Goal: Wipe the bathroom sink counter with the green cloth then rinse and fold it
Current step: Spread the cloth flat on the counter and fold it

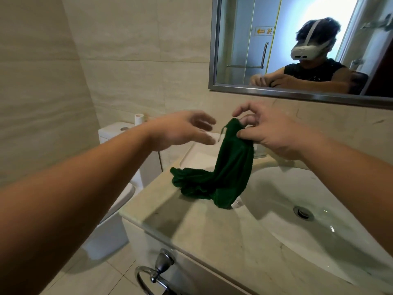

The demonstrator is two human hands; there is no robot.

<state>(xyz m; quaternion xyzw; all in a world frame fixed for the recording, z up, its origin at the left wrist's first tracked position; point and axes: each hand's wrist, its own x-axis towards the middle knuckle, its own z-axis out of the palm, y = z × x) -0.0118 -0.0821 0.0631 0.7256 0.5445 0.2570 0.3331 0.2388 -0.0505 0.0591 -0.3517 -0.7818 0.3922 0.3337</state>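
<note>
A dark green cloth (pixel 229 171) hangs from my right hand (pixel 270 135), which pinches its top edge between thumb and fingers. The cloth's lower part lies bunched on the beige stone counter (pixel 191 226), at the left rim of the white sink basin (pixel 319 211). My left hand (pixel 182 129) hovers just left of the cloth's top, fingers spread and slightly blurred, touching nothing. Both hands are above the back left of the counter.
A white toilet (pixel 119 133) with a paper roll (pixel 139 119) on its tank stands left of the counter. A chrome towel ring (pixel 155 273) hangs on the cabinet side. A mirror (pixel 297 45) is on the wall. The basin's drain (pixel 303 211) is wet.
</note>
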